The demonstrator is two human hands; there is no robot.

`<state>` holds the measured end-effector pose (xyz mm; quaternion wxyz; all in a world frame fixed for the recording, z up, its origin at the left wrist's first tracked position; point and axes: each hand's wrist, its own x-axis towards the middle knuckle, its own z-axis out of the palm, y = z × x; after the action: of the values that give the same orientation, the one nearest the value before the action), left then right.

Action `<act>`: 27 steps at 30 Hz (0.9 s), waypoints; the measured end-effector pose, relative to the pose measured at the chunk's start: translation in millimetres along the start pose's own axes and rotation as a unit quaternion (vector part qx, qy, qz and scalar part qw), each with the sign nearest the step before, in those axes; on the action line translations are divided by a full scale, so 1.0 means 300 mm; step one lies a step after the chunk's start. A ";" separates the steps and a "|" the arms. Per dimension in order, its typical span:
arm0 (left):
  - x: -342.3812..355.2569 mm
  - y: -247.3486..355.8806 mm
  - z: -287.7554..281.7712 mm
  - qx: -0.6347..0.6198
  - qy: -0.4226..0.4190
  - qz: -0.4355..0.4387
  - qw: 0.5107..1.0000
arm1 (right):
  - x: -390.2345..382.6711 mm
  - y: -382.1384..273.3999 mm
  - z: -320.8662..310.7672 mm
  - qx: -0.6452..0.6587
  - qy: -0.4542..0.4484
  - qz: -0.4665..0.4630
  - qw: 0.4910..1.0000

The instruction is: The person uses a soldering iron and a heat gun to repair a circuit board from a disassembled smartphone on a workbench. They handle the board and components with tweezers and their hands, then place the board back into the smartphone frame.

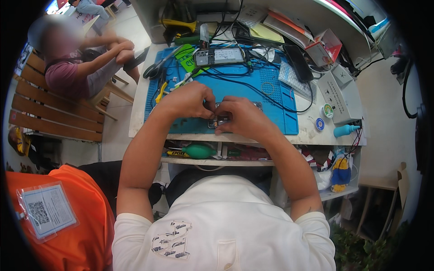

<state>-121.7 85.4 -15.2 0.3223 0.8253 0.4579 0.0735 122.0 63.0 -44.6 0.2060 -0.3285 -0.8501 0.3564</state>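
An opened phone (210, 123) with its inner parts bared lies on the blue work mat (275, 122) near the table's front edge. My left hand (190, 100) comes over it from the left, thumb and fingers pinched together at its upper left part. Whatever sits in that pinch is too small to make out. Bent around the phone from the right is my right hand (242, 116), thumb at its near edge and fingertips on its inner side. Much of the phone is hidden beneath my hands.
Behind my hands lie another phone (221, 56), black cables (253, 83), scissors (156, 67) and yellow-handled pliers (161, 91). Solder spools (320, 123) and a blue bottle (345, 130) stand right. An open drawer holds a green air blower (199, 151). A person (74, 72) sits left; another, in orange (77, 217), is beside me.
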 end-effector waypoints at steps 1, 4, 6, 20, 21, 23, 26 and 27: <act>0.000 0.000 0.001 -0.003 0.000 -0.002 1.000 | 0.000 0.000 -0.001 0.003 -0.003 0.007 1.000; 0.001 -0.004 0.001 -0.013 -0.002 -0.005 1.000 | 0.003 0.002 -0.003 0.007 -0.011 0.019 1.000; 0.001 -0.007 0.003 -0.019 -0.003 -0.007 1.000 | 0.002 0.005 -0.004 0.005 -0.011 0.016 1.000; 0.008 0.009 -0.011 -0.016 -0.033 -0.048 0.998 | -0.022 0.019 0.017 -0.010 0.009 -0.013 1.000; 0.006 0.007 -0.010 -0.017 -0.025 -0.045 0.999 | -0.025 0.017 0.017 -0.015 0.011 -0.018 1.000; -0.003 0.002 -0.001 -0.019 -0.010 -0.038 0.999 | -0.051 -0.004 0.026 -0.029 0.031 -0.016 0.999; -0.009 -0.018 0.011 -0.055 -0.008 -0.041 0.998 | -0.069 -0.035 0.021 -0.048 0.034 -0.014 0.998; -0.009 -0.018 0.011 -0.058 -0.010 -0.042 0.997 | -0.080 -0.041 0.011 -0.053 0.030 -0.010 0.998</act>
<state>-125.6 83.5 -20.6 0.3766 0.7861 0.4839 0.0781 131.8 38.1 -40.4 0.2172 -0.3411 -0.8645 0.2986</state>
